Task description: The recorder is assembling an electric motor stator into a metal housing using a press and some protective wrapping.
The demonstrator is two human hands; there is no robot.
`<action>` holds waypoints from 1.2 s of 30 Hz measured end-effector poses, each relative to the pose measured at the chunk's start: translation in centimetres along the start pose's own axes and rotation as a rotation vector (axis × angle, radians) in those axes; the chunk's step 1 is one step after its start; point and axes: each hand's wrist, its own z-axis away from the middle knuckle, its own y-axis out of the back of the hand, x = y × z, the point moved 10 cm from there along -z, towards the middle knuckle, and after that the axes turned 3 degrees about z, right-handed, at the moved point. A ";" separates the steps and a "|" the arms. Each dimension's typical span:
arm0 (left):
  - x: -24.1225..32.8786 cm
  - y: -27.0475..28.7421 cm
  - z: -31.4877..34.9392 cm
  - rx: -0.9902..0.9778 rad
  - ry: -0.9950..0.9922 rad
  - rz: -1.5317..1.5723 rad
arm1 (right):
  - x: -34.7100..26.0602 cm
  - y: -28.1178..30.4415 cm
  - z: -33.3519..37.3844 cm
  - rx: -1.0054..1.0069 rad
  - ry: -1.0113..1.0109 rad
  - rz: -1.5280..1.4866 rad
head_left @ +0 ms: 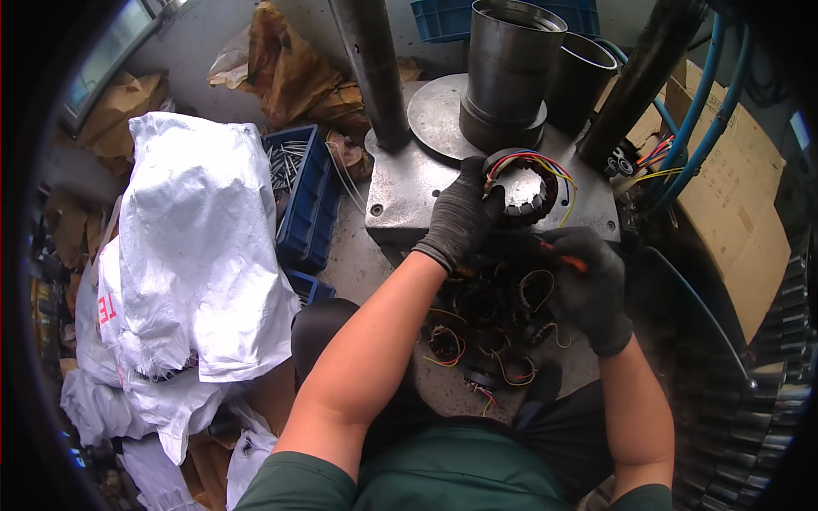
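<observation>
Both gloved hands work apart: left hand [460,215] grips the round motor ring [527,187], hole facing up, flat on the metal plate [409,183]; right hand [588,285] closes on wires [558,255].

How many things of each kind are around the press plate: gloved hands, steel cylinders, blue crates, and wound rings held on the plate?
Gloved hands: 2, the left hand and the right hand
Steel cylinders: 2, a tall one and a dark one behind it
Blue crates: 2, one with metal pins, one at the top
Wound ring with coloured wires on the plate: 1
Total: 7
</observation>
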 end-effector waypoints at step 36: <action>0.3 0.2 0.0 -0.017 0.014 -0.048 | 0.7 0.3 -1.5 0.029 -0.251 -0.224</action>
